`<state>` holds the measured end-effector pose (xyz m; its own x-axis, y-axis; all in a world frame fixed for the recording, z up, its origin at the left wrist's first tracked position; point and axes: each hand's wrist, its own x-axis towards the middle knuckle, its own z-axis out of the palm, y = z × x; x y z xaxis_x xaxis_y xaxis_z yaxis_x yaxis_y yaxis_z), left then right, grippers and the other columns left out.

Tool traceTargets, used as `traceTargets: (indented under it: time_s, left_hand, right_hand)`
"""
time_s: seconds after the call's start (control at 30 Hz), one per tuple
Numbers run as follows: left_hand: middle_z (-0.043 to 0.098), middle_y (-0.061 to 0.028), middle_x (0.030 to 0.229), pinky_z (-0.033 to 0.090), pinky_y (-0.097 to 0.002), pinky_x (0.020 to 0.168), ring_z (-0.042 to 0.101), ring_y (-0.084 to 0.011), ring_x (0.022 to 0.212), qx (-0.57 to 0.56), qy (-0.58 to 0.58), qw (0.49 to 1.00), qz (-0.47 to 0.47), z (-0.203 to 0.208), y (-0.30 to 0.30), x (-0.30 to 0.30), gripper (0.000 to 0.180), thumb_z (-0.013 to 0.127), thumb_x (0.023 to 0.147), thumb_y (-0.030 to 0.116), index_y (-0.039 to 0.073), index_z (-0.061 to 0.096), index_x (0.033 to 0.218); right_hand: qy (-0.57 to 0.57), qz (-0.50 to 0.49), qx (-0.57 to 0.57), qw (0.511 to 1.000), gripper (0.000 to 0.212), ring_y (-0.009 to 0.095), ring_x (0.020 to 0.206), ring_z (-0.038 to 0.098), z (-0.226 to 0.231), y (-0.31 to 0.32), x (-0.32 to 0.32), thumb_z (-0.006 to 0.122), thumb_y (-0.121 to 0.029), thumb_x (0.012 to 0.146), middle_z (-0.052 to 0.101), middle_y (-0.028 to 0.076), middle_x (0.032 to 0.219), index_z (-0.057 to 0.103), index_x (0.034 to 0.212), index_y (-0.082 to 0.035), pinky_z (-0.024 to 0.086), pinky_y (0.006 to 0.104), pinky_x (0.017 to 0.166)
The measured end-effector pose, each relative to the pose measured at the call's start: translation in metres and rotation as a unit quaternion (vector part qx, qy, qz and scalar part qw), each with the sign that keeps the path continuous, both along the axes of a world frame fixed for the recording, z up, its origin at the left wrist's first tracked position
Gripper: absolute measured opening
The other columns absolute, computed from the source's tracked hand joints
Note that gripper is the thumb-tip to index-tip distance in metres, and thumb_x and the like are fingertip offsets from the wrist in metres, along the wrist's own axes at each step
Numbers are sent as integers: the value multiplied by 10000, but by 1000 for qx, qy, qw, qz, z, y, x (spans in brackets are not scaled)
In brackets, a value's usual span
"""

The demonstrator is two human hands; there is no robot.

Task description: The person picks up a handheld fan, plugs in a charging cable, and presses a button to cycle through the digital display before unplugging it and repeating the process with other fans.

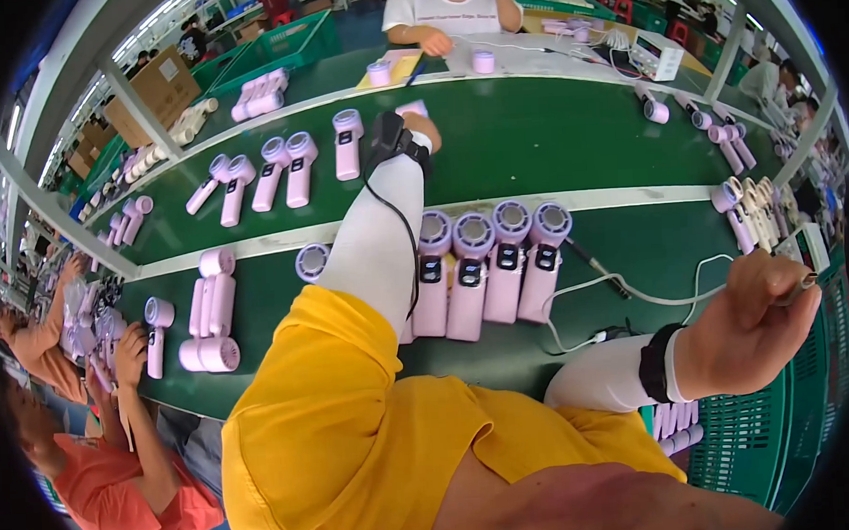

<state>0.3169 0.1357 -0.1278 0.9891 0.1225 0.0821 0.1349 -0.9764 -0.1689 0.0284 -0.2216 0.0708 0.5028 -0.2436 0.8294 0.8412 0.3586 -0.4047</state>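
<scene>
Upper left, a tilted brown cardboard box (pixel 157 97) near a green plastic crate (pixel 292 45); far side, a person in a white shirt (pixel 447 16), a yellow sheet (pixel 400 74) close by; upper right, a white boxed instrument (pixel 659 58), a red stool (pixel 624 9) beyond; lower left, a person in an orange-red shirt (pixel 122 496).

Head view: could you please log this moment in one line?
left hand: at lilac item, green belt; right hand: raised, fingers curled; four lilac fans: between forearms
</scene>
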Motion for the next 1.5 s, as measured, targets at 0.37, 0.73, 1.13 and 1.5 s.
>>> traceTargets:
  time_s: [0.37,0.73,1.13,1.5]
  left_hand:
    - [587,-228,807,450,-439,624,569,-369,751,-117,-119,986,30,143,0,-200,388,451,774,364,-1,584,762]
    - [469,-151,613,407,-429,534,474,-359,548,-105,-277,954,49,28,-11,-415,292,598,711,255,6,449,740]
    - [527,-89,821,430,-249,532,513,-131,664,-807,-158,568,-13,85,-31,-423,290,513,832,245,18,397,971]
    - [509,-79,913,424,-241,557,501,-103,737,-836,-117,493,-213,107,-102,-403,378,519,827,172,7,337,1114]
  right_hand:
    - [37,28,-35,998,341,70,434,228,-4,3,16,285,-226,907,461,42,619,484,777,18,181,230,421]
    - [23,-63,-117,991,321,56,421,266,-7,50,10,337,-191,900,520,85,641,507,810,66,248,201,447]
    - [120,35,-278,952,256,58,517,332,-6,94,-6,409,-181,890,520,51,703,540,907,38,249,168,461]
    - [44,158,-317,934,549,108,863,474,-19,125,5,294,-463,888,489,81,1000,406,1113,24,379,221,728]
